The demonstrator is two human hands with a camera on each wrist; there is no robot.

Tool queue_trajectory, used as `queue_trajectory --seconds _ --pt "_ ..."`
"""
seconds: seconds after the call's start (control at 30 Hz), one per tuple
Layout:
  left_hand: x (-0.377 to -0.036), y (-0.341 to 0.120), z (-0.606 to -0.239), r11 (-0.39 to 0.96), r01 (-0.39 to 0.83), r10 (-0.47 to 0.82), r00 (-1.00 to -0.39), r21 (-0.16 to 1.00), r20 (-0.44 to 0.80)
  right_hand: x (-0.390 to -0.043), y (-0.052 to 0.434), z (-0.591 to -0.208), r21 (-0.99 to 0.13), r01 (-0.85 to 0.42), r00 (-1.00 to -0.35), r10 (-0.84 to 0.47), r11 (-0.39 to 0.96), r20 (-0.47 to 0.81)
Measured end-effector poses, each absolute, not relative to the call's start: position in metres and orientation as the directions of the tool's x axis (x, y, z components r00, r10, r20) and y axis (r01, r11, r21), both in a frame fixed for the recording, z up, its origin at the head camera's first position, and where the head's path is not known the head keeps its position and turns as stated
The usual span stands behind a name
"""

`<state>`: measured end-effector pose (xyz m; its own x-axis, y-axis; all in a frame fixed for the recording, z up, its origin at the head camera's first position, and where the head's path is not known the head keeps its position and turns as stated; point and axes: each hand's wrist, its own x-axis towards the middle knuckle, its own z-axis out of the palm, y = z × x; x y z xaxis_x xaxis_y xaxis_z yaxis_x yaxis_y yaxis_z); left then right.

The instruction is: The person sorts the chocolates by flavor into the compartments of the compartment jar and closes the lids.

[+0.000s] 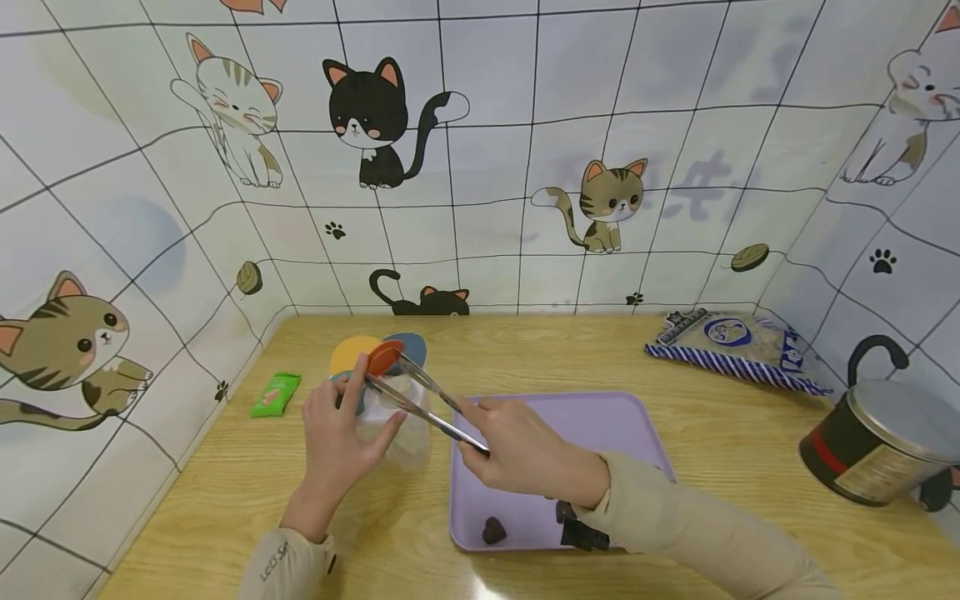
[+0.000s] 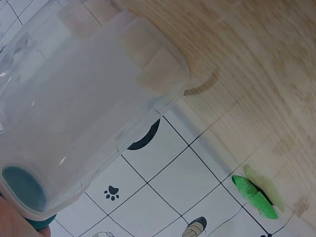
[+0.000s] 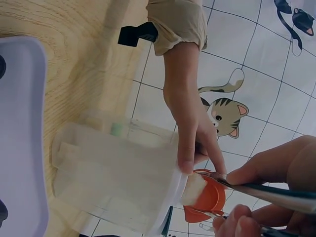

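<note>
Head view: left hand (image 1: pixel 337 433) grips 1 jar (image 1: pixel 397 425); right hand (image 1: pixel 517 450) pinches 1 tongs (image 1: pixel 420 396)

Orange disc (image 1: pixel 385 357), lilac tray (image 1: pixel 600 421), green packet (image 1: pixel 275 394)

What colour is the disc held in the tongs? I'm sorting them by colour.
Orange-red: the disc pinched in the tongs, clearest in the head view.

Left sleeve (image 1: pixel 281 565) — small lettering, roughly "LetsS"; other labels unreadable.
</note>
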<state>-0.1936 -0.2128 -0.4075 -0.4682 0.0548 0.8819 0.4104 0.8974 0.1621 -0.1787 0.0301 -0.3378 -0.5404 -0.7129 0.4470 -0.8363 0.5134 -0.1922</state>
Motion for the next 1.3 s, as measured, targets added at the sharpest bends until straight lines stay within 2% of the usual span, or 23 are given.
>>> queue_trajectory --seconds 0.37,0.57,0.73,1.1,1.3 --pt "-0.193 -0.212 -0.408 0.894 0.414 0.047 -0.463 0.169 0.885 -0.180 0.036 -0.342 -0.236 -0.804 -0.590 -0.688 0.545 0.423" --pt "-0.195 -0.212 -0.409 0.895 0.413 0.047 -0.464 0.169 0.885 -0.182 0.055 -0.346 -0.317 -0.750 -0.661 -0.641 0.580 0.389" --pt "-0.196 -0.213 -0.409 0.894 0.414 0.043 -0.457 0.170 0.889 -0.179 0.087 -0.357 -0.313 -0.701 -0.709 -0.573 0.641 0.412" --pt "-0.191 -0.215 -0.413 0.901 0.398 0.015 -0.430 0.174 0.902 -0.168 0.179 -0.375 -0.268 -0.451 -0.870 -0.353 0.851 0.344" --pt "-0.195 -0.214 -0.411 0.894 0.420 0.037 -0.420 0.158 0.907 -0.177 0.233 -0.390 -0.284 -0.262 -0.952 -0.200 0.922 0.231"
